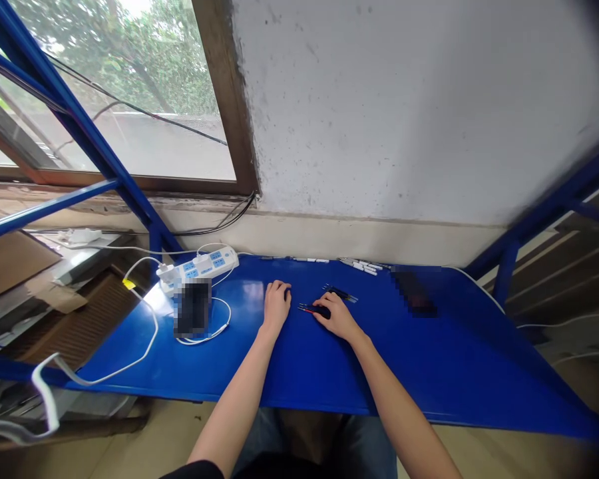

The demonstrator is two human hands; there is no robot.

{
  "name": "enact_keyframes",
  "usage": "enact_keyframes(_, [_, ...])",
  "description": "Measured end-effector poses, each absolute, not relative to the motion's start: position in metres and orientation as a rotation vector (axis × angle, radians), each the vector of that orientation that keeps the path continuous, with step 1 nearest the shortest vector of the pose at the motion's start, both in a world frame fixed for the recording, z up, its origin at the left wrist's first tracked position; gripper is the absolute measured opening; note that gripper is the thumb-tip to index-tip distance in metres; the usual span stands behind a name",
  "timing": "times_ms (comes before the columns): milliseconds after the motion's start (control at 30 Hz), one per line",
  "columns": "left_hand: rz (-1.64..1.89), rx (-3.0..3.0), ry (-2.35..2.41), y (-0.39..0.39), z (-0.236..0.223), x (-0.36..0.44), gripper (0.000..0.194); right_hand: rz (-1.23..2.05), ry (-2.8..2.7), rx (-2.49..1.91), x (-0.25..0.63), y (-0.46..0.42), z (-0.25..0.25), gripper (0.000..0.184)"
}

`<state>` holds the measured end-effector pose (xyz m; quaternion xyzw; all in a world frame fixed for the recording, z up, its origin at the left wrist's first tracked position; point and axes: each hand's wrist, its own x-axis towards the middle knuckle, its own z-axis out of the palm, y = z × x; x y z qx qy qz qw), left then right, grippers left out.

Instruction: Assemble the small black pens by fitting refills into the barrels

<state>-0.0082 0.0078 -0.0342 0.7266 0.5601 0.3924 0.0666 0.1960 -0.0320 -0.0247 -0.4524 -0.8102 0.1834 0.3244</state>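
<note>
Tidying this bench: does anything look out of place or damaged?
The white plaster wall looks damaged: scuffed, spotted, ragged along the wooden window frame. A white cable also droops off the blue table's left edge.

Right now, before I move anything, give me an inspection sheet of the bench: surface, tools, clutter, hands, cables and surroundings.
Surface: blue table, spills: nothing seen.
Job's things: black-and-red tool, small dark tools beside it.
Clutter: small white pieces along the back edge; blurred dark object.
Hands: left hand curled on the table; right hand resting on the black-and-red tool.
Cables: white cable around a blurred device, near a power strip.
Surroundings: window, blue frame, wall.
</note>
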Motion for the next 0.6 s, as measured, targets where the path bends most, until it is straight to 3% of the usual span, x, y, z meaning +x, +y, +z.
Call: enact_keyframes(600, [1.141, 2.212, 1.67, 0.0143, -0.0399, -0.0101, 0.018, 0.502, -2.193, -1.069, 0.1907, -0.0224, -0.0236, 0.015])
